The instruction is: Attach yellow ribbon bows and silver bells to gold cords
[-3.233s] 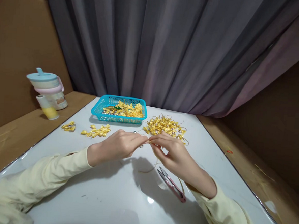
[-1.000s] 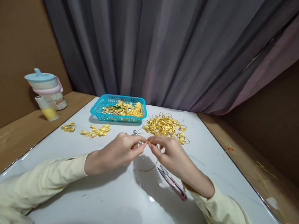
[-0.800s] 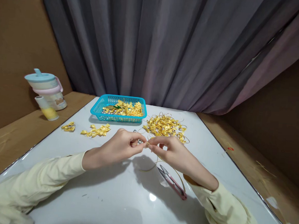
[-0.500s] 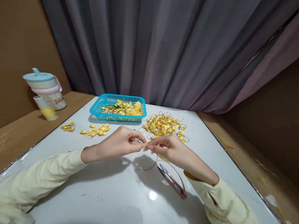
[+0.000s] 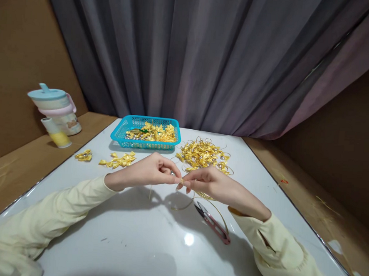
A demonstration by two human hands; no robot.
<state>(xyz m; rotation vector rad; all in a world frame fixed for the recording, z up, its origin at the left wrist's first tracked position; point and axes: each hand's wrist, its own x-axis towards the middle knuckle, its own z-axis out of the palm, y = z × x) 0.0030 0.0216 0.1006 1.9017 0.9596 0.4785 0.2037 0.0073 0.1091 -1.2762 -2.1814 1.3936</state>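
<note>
Fingertips of my left hand (image 5: 157, 169) and my right hand (image 5: 211, 183) meet above the middle of the table, both pinched closed. Between them is a small bit of gold cord (image 5: 182, 181), mostly hidden by the fingers. Something small and silvery (image 5: 172, 173) shows inside the left hand's curl. Below the right hand, a coil of gold cord (image 5: 207, 196) lies on the table. Thread snips (image 5: 213, 224) with pink handles rest beside it, blades pointing away. Past the right hand is a pile of yellow ribbon bows (image 5: 202, 153) with silver bells and cord loops.
A blue plastic basket (image 5: 145, 144) at the back holds more yellow bows. Small groups of bows (image 5: 117, 160) lie left on the white table (image 5: 128, 243). A thread spool (image 5: 56, 133) and a lidded cup (image 5: 56, 107) stand on cardboard at the left. A grey curtain (image 5: 183, 54) hangs behind.
My left hand has shifted slightly, its wrist a little higher and further right. A short cord end now hangs below it. Both hands are still pinched together at the same spot.
</note>
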